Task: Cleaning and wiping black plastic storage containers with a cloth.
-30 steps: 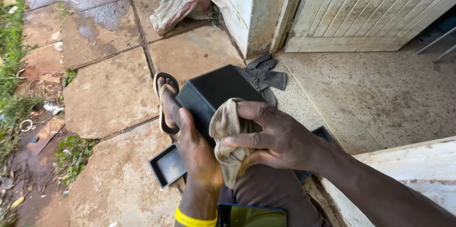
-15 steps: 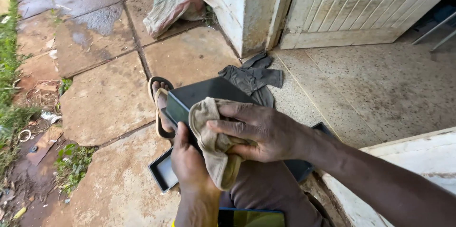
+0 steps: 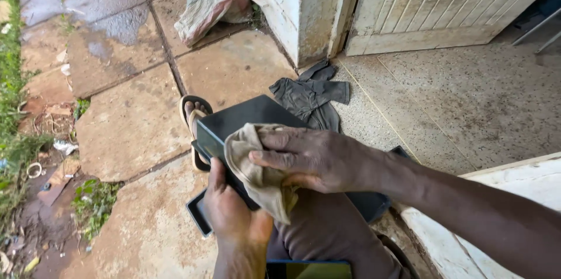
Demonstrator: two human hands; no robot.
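Damp stone paving (image 3: 128,127) meets a speckled doorstep (image 3: 467,104), with open room along its left edge. The left hand (image 3: 234,220) grips a dark box (image 3: 245,121) from below; the right hand (image 3: 315,159), fingers spread, presses a tan cloth (image 3: 257,174) onto it. The box's lower part is hidden.

Both forearms are bare, with no sleeve in view on either. The left hand (image 3: 236,223) and the right hand (image 3: 318,159) wear no gloves or rings that can be seen. The near leg is covered in dark brownish-grey trousers (image 3: 327,235). Further out, one foot sits in an open sandal (image 3: 193,116) with tan and dark straps, though it is partly hidden.
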